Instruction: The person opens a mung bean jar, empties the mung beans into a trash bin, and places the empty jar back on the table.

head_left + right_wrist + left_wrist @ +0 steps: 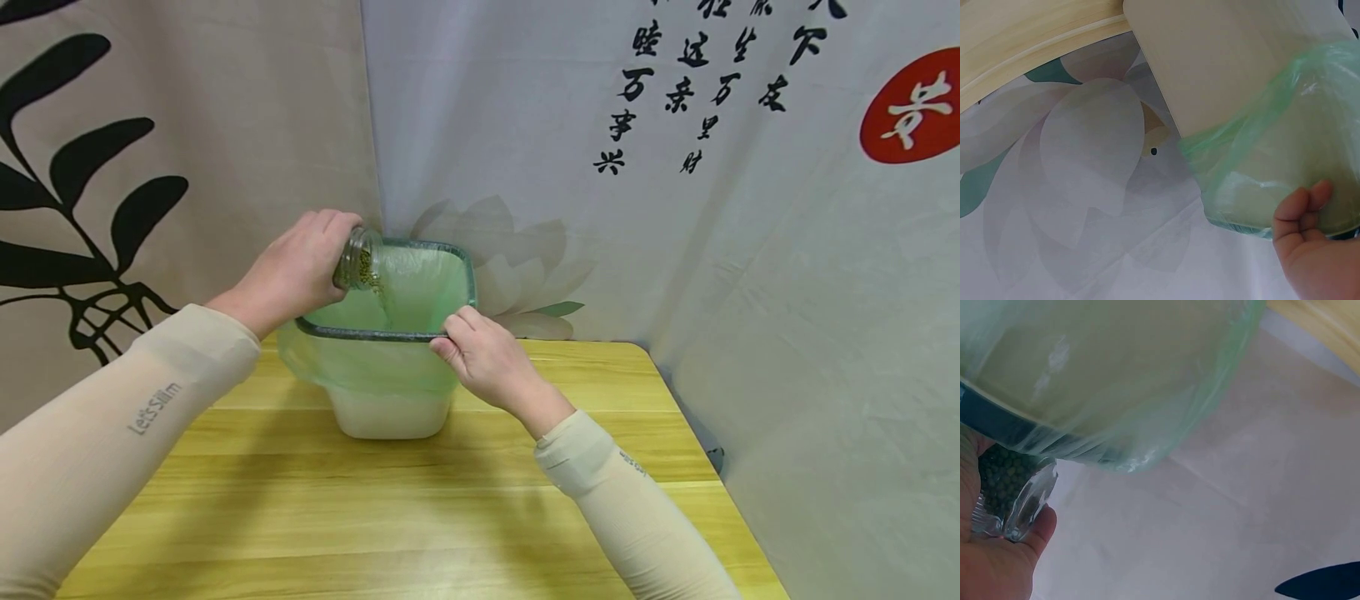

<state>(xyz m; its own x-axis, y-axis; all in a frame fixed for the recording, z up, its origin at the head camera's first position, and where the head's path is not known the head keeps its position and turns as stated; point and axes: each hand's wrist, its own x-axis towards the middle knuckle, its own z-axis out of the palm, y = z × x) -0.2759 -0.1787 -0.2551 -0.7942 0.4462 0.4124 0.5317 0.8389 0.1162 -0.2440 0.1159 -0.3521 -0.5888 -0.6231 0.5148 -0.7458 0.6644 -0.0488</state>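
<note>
A glass jar (363, 260) of small green beans is tipped over a bin, and beans stream from its mouth. My left hand (303, 262) grips the jar from the outside. In the left wrist view the green beans (1007, 478) show through the glass, with the left hand (1007, 550) around it. The pale bin (393, 412) has a dark rim and is lined with a translucent green plastic bag (375, 362) folded over its edge. My right hand (491, 358) pinches the rim and bag at the near right corner. The bin's bottom is hidden.
The bin stands on a yellow wooden table (405, 517) near its back edge. Behind hangs a pale cloth curtain (510, 117) with printed leaves, a lotus and writing. A second stretch of cloth (840, 375) borders the right side.
</note>
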